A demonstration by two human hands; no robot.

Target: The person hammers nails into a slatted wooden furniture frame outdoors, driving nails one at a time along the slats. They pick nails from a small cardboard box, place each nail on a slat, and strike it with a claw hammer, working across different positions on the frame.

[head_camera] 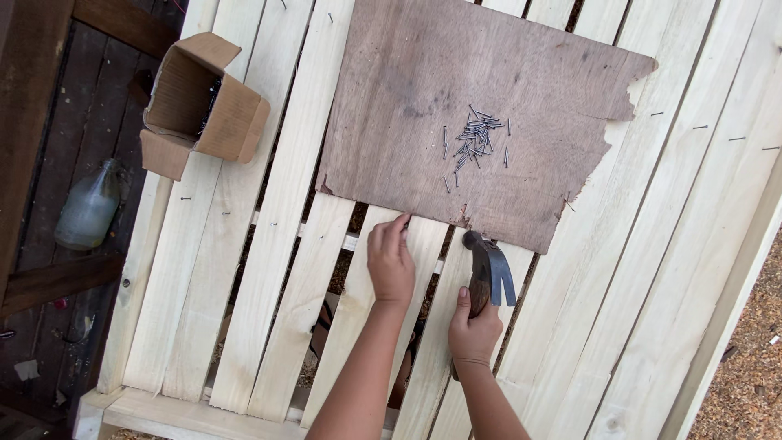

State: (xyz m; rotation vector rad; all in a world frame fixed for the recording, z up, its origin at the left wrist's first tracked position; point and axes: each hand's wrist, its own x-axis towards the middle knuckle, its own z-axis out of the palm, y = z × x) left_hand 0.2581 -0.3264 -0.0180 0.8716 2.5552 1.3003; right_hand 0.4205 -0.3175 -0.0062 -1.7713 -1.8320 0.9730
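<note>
Far left: a glass bottle (pixel 88 208) is lying on dark boards, and an open cardboard box (pixel 201 103) is resting on the pale wooden slats (pixel 277 244).

Centre: the left hand (pixel 390 262) is being held against a slat just below the edge of the brown plywood sheet (pixel 456 106); its fingertips are pressed together as if pinching a nail, though the nail itself cannot be made out. A loose heap of nails (pixel 475 143) is lying on the plywood, well above both hands.

Right of centre: a claw hammer (pixel 486 273) is being gripped by the right hand (pixel 474 330), fingers wrapped shut round the handle, head poised just beside the left fingertips.

Judged step: a nail is being set for driving. The next move is judged to call for light starting taps, with the fingers being drawn clear before full blows.
</note>
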